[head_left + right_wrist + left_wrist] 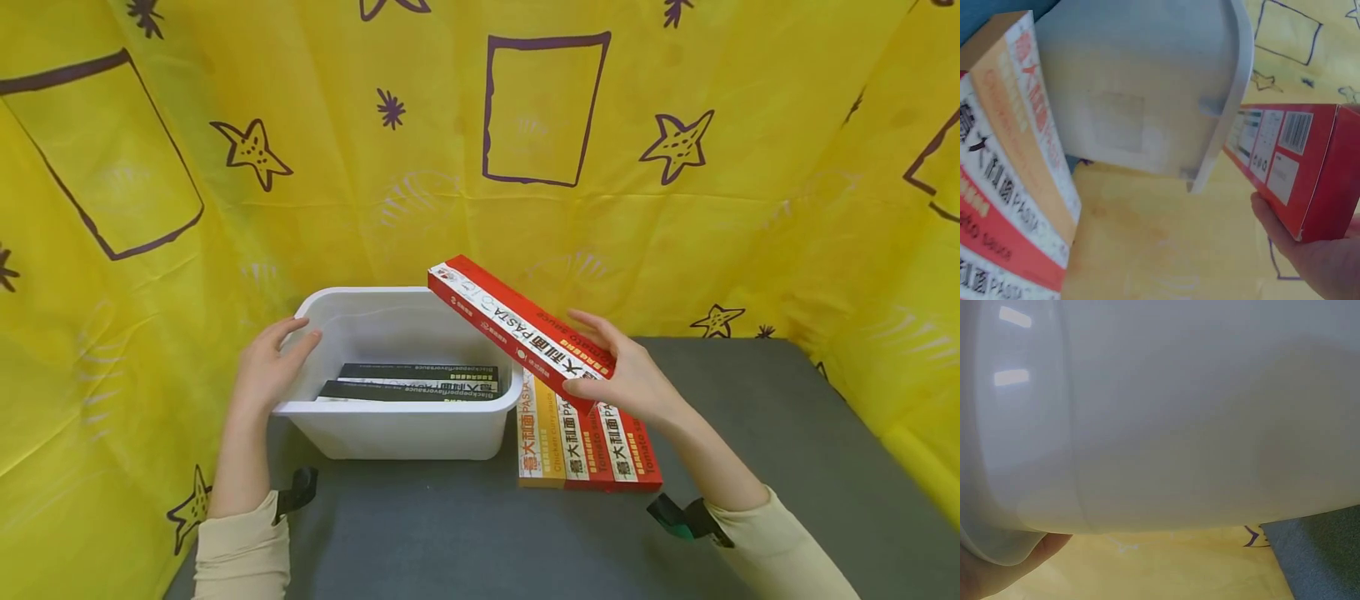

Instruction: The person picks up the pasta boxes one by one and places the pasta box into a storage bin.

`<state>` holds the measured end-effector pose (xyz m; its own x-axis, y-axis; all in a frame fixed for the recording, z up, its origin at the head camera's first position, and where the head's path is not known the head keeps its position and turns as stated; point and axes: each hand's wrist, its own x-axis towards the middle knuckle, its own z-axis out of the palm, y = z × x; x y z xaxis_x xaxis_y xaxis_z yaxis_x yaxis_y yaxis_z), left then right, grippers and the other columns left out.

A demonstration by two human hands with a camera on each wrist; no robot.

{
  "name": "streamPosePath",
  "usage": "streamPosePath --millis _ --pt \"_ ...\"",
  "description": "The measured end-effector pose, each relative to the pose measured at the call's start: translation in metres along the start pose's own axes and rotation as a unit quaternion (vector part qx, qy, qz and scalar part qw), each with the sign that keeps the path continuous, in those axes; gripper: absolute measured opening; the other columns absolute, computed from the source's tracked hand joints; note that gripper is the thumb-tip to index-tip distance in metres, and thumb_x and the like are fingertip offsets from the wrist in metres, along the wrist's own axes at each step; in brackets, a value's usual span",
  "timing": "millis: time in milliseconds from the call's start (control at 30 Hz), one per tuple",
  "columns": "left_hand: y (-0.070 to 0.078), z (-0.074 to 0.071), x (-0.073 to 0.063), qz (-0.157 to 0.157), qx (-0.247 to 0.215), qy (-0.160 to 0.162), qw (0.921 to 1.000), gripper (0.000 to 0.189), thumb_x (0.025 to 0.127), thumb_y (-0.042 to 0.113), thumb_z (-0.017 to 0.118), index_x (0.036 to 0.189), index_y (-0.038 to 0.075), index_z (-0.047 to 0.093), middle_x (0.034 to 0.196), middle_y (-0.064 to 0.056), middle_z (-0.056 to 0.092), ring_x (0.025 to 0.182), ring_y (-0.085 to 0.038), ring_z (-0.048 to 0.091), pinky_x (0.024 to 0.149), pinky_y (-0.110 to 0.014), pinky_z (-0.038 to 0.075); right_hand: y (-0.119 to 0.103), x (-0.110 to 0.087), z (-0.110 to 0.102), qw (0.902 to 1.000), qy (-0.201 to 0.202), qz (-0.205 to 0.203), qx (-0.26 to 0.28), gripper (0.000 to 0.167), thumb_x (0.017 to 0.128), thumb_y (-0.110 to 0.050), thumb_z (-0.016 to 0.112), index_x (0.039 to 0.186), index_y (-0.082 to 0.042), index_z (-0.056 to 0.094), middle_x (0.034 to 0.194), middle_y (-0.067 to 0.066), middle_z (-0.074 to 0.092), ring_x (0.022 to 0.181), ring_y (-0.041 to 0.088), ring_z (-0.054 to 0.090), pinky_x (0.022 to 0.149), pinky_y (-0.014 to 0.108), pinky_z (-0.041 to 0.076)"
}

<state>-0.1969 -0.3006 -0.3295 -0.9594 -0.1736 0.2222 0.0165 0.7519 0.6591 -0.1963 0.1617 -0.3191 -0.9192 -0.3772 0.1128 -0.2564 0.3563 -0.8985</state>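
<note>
My right hand (630, 375) grips the near right end of a red tomato-sauce pasta box (517, 321), thumb on one side and fingers on the other. The box is raised and tilted, its far end over the right rim of a white plastic tub (397, 433). In the right wrist view its barcode side (1272, 150) shows. At the tub's left rim is my left hand (273, 362), thumb and a finger extended over the edge; the left wrist view shows mostly the tub's outer wall (1166, 437). Inside the tub lie black pepper-flavour pasta boxes (412, 389).
Right of the tub, on the grey table (435, 542), an orange chicken-curry pasta box (551, 450) lies beside red tomato pasta boxes (641, 454), below my right hand. A yellow patterned cloth (337, 167) hangs behind the table and along its sides.
</note>
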Motion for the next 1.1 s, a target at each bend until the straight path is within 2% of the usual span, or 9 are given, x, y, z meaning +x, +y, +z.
streamPosePath --millis 167,333,433,600,767,1100 --pt "0.000 0.000 0.001 0.008 0.008 0.005 0.9999 0.060 0.099 0.045 0.051 0.139 0.001 0.050 0.147 -0.026 0.041 0.135 -0.047 0.033 0.107 -0.063 0.026 -0.011 0.014 0.003 0.9988 -0.041 -0.018 -0.019 0.077 0.079 -0.023 0.074 0.147 -0.029 0.038 0.140 0.006 0.053 0.105 0.029 0.058 0.074 0.040 0.056" --pt "0.000 0.001 0.002 0.009 0.005 0.007 0.9999 0.060 0.098 0.045 0.051 0.139 0.000 0.051 0.146 -0.027 0.041 0.135 -0.047 0.034 0.107 -0.063 0.026 -0.025 0.031 0.004 0.9915 -0.076 -0.037 -0.099 0.069 0.077 -0.031 0.075 0.141 -0.029 0.048 0.126 0.001 0.060 0.098 0.023 0.059 0.074 0.038 0.054" --pt "-0.001 0.000 0.001 0.006 0.002 0.007 1.0000 0.060 0.099 0.045 0.051 0.139 0.000 0.050 0.146 -0.027 0.040 0.135 -0.048 0.033 0.107 -0.063 0.026 -0.034 0.043 0.007 0.9816 -0.098 -0.049 -0.156 0.066 0.076 -0.036 0.074 0.138 -0.029 0.053 0.116 -0.002 0.063 0.095 0.019 0.059 0.075 0.036 0.052" --pt "0.000 -0.002 0.000 0.003 0.003 0.008 1.0000 0.060 0.099 0.045 0.051 0.139 0.000 0.050 0.147 -0.027 0.040 0.135 -0.048 0.033 0.108 -0.063 0.026 -0.043 0.065 0.015 0.9635 -0.136 -0.081 -0.216 0.065 0.074 -0.038 0.073 0.136 -0.028 0.058 0.108 -0.005 0.065 0.091 0.015 0.059 0.077 0.035 0.050" --pt "0.001 -0.003 -0.001 0.001 0.003 0.009 1.0000 0.060 0.099 0.045 0.051 0.139 0.000 0.050 0.146 -0.027 0.041 0.135 -0.048 0.034 0.107 -0.063 0.027 -0.043 0.083 0.026 0.9484 -0.170 -0.110 -0.244 0.063 0.075 -0.039 0.071 0.135 -0.026 0.059 0.116 -0.007 0.064 0.098 0.013 0.058 0.083 0.035 0.049" --pt "0.001 0.000 -0.001 0.001 -0.001 0.012 0.9999 0.059 0.099 0.043 0.052 0.138 -0.001 0.051 0.145 -0.027 0.042 0.134 -0.047 0.035 0.108 -0.062 0.027 -0.047 0.106 0.050 0.9224 -0.208 -0.152 -0.288 0.061 0.074 -0.038 0.070 0.132 -0.020 0.062 0.124 -0.007 0.064 0.109 0.014 0.056 0.093 0.036 0.046"
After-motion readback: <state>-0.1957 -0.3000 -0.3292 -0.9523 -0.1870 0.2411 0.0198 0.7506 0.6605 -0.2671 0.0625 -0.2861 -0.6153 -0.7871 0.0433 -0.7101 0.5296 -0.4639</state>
